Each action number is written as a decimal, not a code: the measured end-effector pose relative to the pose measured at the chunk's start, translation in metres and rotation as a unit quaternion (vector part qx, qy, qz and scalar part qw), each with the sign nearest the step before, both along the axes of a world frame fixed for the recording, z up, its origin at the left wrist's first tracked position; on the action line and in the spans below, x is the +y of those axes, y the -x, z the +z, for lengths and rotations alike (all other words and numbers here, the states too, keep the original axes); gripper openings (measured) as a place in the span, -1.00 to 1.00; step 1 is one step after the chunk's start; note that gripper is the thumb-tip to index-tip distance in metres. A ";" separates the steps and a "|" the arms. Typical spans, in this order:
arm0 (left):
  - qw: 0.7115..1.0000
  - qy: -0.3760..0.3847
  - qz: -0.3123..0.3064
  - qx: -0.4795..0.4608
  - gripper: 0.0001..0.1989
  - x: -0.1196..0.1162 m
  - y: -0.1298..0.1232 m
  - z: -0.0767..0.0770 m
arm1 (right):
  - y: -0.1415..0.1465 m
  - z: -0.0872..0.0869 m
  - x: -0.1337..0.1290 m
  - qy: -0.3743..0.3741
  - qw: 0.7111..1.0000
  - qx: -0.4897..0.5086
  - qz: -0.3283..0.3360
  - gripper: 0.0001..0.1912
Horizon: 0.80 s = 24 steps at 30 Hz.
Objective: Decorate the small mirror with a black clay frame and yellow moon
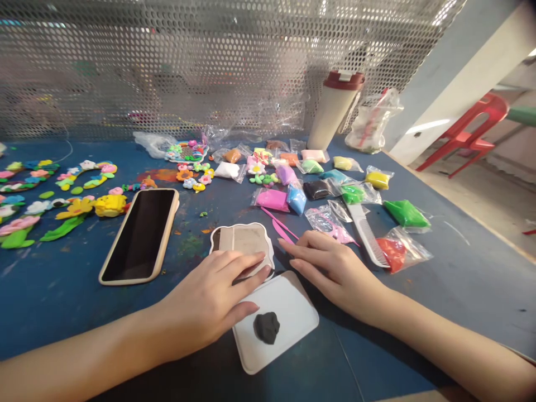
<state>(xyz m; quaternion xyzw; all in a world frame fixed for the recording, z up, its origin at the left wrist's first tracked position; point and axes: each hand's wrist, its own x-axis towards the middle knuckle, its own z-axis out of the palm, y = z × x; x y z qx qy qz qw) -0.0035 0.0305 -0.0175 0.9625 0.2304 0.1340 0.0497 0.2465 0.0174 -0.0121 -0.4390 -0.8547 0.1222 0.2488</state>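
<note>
Left hand (213,290): fingers stretched out over the scalloped mirror (247,237), thumb held apart; I see nothing pinched
Right hand (335,262): fingers loosely bent toward the loose pink tools (281,230); from here I can't tell whether it pinches one
Black lump (267,328): one, roundish, no clear long axis, on the white board (297,312), just beside the left thumb tip, to its right and closer to the person; the left hand is the nearer
White board: one, flat on the tabletop (473,279), its long axis slanting from near left to far right
Loose pink tools: two, beyond the board
Others: one mirror, one phone (140,237), one comb (371,240), one tumbler (333,111)
Clay packets (272,199): well over ten, some overlapping
</note>
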 end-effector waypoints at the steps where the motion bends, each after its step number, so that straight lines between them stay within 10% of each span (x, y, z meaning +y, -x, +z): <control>1: 1.000 -0.002 -0.007 0.002 -0.58 0.000 0.001 -0.001 | 0.001 0.000 -0.003 -0.019 1.000 -0.005 -0.001 -0.68; 24: 0.999 -0.041 -0.025 -0.011 -0.62 0.000 0.003 -0.003 | 0.020 -0.006 -0.042 -0.108 0.992 -0.056 0.037 -0.69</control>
